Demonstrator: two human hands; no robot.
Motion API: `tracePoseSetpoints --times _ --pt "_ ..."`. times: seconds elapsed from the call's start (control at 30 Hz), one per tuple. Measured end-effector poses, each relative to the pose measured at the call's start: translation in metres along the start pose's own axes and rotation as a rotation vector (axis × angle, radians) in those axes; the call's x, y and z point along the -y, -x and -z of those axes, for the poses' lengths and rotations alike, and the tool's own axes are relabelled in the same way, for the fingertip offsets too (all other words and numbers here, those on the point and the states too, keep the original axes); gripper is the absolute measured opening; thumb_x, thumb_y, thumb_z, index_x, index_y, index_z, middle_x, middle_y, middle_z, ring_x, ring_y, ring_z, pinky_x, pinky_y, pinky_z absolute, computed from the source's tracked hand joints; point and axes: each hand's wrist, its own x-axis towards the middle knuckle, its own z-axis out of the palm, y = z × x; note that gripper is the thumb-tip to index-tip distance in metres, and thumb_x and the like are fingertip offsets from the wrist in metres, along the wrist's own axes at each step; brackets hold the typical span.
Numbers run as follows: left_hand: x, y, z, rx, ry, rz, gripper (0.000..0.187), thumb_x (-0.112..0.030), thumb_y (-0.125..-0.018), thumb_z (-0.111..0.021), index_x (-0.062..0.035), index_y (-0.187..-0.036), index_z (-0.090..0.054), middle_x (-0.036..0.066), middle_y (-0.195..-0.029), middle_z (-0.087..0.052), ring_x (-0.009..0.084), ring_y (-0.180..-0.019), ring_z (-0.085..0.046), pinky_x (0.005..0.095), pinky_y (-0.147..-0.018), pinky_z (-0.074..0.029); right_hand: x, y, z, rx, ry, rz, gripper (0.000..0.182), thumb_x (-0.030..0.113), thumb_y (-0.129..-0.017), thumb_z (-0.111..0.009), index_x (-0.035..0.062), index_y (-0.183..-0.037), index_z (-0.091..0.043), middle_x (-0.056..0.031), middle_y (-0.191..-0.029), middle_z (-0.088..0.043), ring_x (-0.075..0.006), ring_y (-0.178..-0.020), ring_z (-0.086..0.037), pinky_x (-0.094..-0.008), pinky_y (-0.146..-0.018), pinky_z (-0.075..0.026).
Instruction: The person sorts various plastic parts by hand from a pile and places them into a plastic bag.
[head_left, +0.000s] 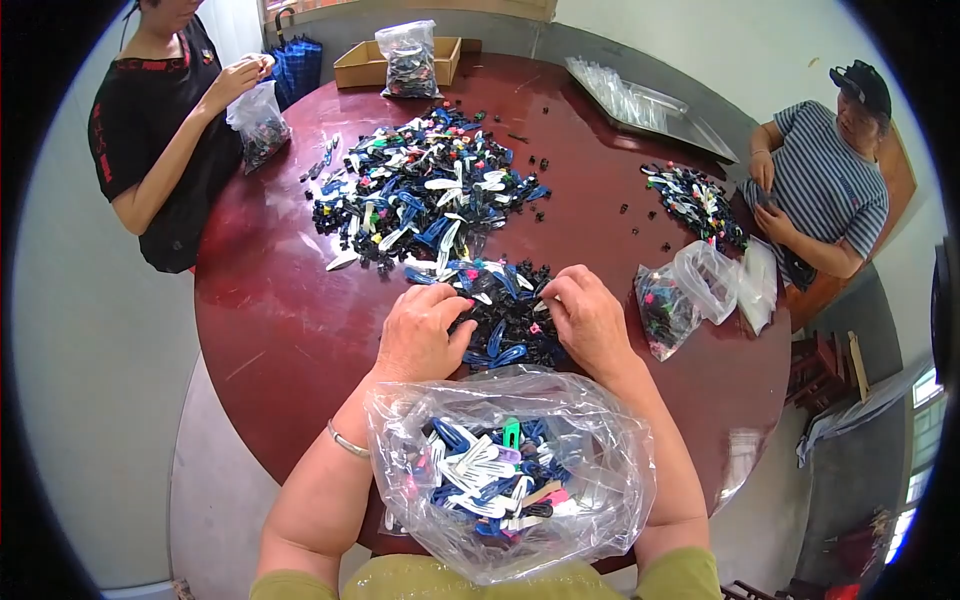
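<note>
Both my hands are at a small pile of mostly black and blue hair clips [512,318] on the red table. On its left side, my left hand [425,330] has thumb and fingers curled around a small pink piece. At the right edge, my right hand [587,315] pinches a whitish clip between thumb and fingers. Just in front of my body lies an open clear plastic bag [610,480], holding white, blue, green and pink clips [490,475]. Beyond my hands spreads a large mixed heap of clips [425,190].
One person [150,130] stands at the left with a filled bag [258,125]. Another person [830,180] sits at the right beside a smaller clip pile [695,203] and an open bag [670,300]. A metal tray [690,128], cardboard box [360,72] and full bag [410,60] stand at the back.
</note>
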Motion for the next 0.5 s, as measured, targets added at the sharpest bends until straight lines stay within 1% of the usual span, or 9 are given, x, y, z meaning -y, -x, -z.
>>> tracePoseSetpoints --times 0.1,0.2,0.3,0.5 --pt "0.0013 -0.0002 -0.0013 -0.023 -0.006 -0.01 0.016 -0.008 -0.073 -0.072 -0.0044 -0.088 -0.068 0.009 -0.093 -0.065 0.0296 -0.089 -0.061 0.0384 -0.078 -0.05 -0.0033 0.0015 0.0001 0.01 -0.005 0.004 0.005 0.007 -0.077 -0.067 0.0088 -0.081 -0.064 -0.0061 -0.09 -0.059 -0.0263 -0.085 -0.059 -0.0373 -0.073 -0.05" --pt "0.0024 -0.001 -0.0025 -0.058 -0.018 -0.022 0.012 -0.006 -0.074 -0.071 -0.0044 -0.086 -0.068 0.008 -0.09 -0.066 0.0288 -0.086 -0.062 0.0373 -0.076 -0.05 -0.0071 0.0049 -0.0028 0.088 0.038 0.024 0.008 0.004 -0.078 -0.069 0.0075 -0.085 -0.068 -0.007 -0.09 -0.061 -0.0273 -0.086 -0.061 -0.0373 -0.072 -0.05" --pt "0.0036 -0.0015 -0.0038 -0.089 -0.023 -0.029 0.01 -0.006 -0.075 -0.071 -0.0042 -0.084 -0.069 0.008 -0.087 -0.067 0.0281 -0.083 -0.063 0.0368 -0.074 -0.051 -0.0089 0.0045 -0.0031 0.101 0.068 0.032 0.005 0.008 -0.077 -0.066 0.0094 -0.081 -0.068 -0.0063 -0.09 -0.06 -0.0261 -0.087 -0.059 -0.037 -0.074 -0.05" --pt "0.0015 -0.0015 -0.0047 -0.103 -0.001 0.008 0.008 -0.008 -0.075 -0.072 -0.0047 -0.082 -0.069 0.009 -0.084 -0.067 0.0284 -0.08 -0.064 0.0375 -0.072 -0.051 -0.0094 0.004 -0.001 0.129 0.076 0.026 0.006 0.007 -0.076 -0.066 0.0097 -0.081 -0.068 -0.0063 -0.09 -0.06 -0.0261 -0.087 -0.059 -0.0376 -0.074 -0.05"
